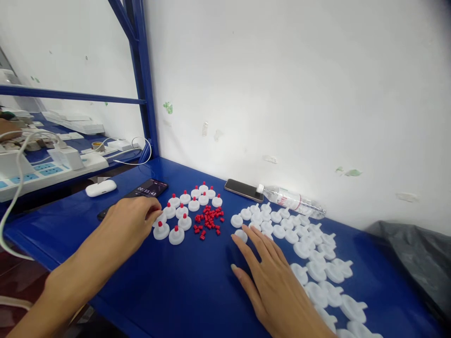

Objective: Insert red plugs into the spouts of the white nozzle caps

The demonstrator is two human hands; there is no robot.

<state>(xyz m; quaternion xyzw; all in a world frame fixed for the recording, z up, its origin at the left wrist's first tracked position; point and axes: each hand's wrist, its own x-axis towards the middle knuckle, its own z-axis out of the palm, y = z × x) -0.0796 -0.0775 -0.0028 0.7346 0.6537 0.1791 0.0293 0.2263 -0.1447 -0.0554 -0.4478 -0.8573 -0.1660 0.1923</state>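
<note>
My left hand (132, 217) is closed in a pinch at the top of a white nozzle cap (162, 218), a round piece whose tip is hidden by my fingers. It is beside a group of similar white caps with red tips (184, 221), standing upright on the blue table (169, 286). A heap of small red tips (208, 217) lies to the right of that group. My right hand (269, 267) is open, fingers spread, with its fingertips over a white cap (241, 235) at the edge of many plain white caps (317, 270). Whether they touch it, I cannot tell.
A phone showing a timer (151, 188) and a white earbud case (101, 188) lie at left. Another phone (244, 189) and a clear plastic bottle (296, 201) lie along the wall. A black bag (416, 263) is at right, a power strip (52, 171) at far left.
</note>
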